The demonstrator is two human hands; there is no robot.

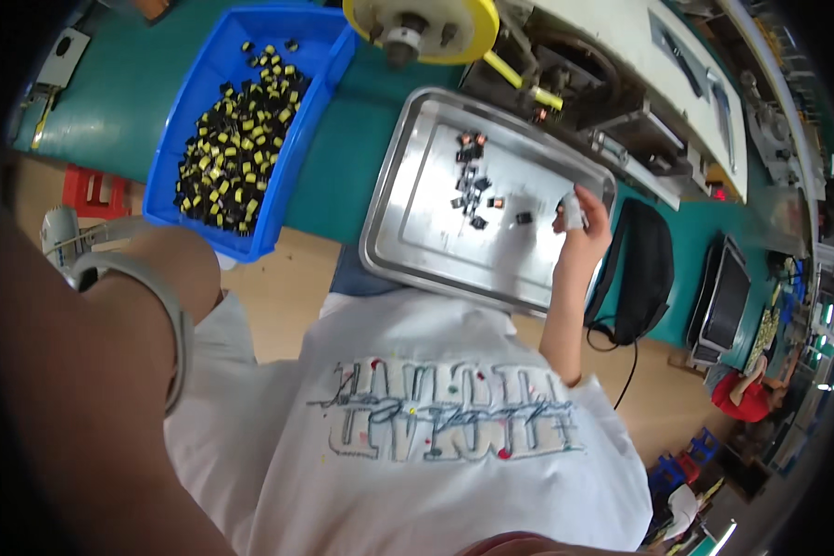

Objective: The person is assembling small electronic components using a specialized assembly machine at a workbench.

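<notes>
My right hand [587, 227] is over the right side of a shallow metal tray [435, 250]. White covering wraps a fingertip, and the fingers are pinched together. At their tips shows a small dark part with a brownish edge, mostly hidden by the fingers. Several small black coil bobbins [473, 185], some with copper-coloured windings, lie loosely in the tray's middle. One bobbin [525, 218] lies apart from them, nearest my hand. My left arm [83, 389] fills the lower left edge; its hand does not show.
Left of the tray, a blue bin [278, 185] holds many black-and-yellow coils [236, 148]. A machine [612, 83] with a yellow wheel [477, 23] stands behind the tray. A black pouch-like object [641, 269] lies to its right. Farther right, a person in red [746, 397] sits.
</notes>
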